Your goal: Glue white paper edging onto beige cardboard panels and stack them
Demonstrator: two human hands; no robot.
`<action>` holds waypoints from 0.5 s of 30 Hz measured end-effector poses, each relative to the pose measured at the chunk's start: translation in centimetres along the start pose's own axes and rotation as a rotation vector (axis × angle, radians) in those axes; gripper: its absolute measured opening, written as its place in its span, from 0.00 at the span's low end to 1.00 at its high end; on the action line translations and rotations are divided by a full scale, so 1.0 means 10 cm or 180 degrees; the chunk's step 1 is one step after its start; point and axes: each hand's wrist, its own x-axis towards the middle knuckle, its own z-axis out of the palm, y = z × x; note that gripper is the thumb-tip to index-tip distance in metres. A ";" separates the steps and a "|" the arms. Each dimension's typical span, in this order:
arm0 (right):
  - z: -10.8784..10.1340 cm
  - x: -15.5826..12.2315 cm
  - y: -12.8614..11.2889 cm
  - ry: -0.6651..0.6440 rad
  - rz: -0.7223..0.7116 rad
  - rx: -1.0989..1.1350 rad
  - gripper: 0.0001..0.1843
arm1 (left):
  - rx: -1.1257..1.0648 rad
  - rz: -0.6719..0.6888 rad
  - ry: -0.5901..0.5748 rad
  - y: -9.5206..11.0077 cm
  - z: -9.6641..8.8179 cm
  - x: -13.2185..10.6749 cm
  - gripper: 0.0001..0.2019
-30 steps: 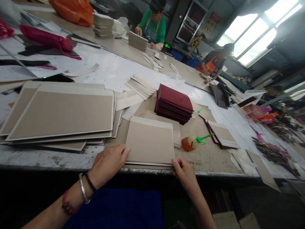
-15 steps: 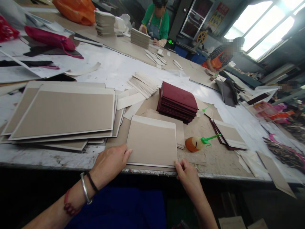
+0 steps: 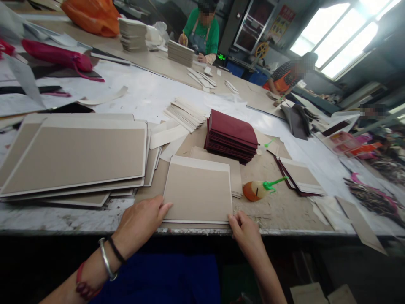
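Observation:
A beige rectangular panel with a pale strip along its far edge and white borders lies flat at the table's near edge. My left hand holds its left side, thumb on top and the other fingers partly hidden. At the near right corner, my right hand pinches the panel between thumb and curled fingers. Just beyond it, more beige pieces lie partly covered. To the right lies a squat bottle of amber liquid with a green nozzle. Behind stands a stack of dark red pieces.
Larger beige panels are piled at left. Pale strips lie fanned behind. Dark red and beige pieces rest at right. Across the table, a person in green works by a stack; another person wears an orange apron.
The whole view has shifted slightly, so things appear a little further left. Both hands keep their hold on the panel, which stays at the table edge.

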 end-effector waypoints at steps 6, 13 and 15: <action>-0.06 0.03 -0.06 -0.0143 0.0030 -0.0644 0.13 | 0.0122 0.0059 -0.0057 -0.02 0.02 0.02 0.17; -0.07 0.05 -0.04 -0.0255 0.0024 -0.0559 0.15 | 0.0140 0.0076 -0.0034 -0.05 0.05 0.04 0.17; -0.06 0.05 -0.03 -0.0227 0.0008 -0.0452 0.15 | 0.0126 0.0099 -0.0031 -0.05 0.04 0.04 0.18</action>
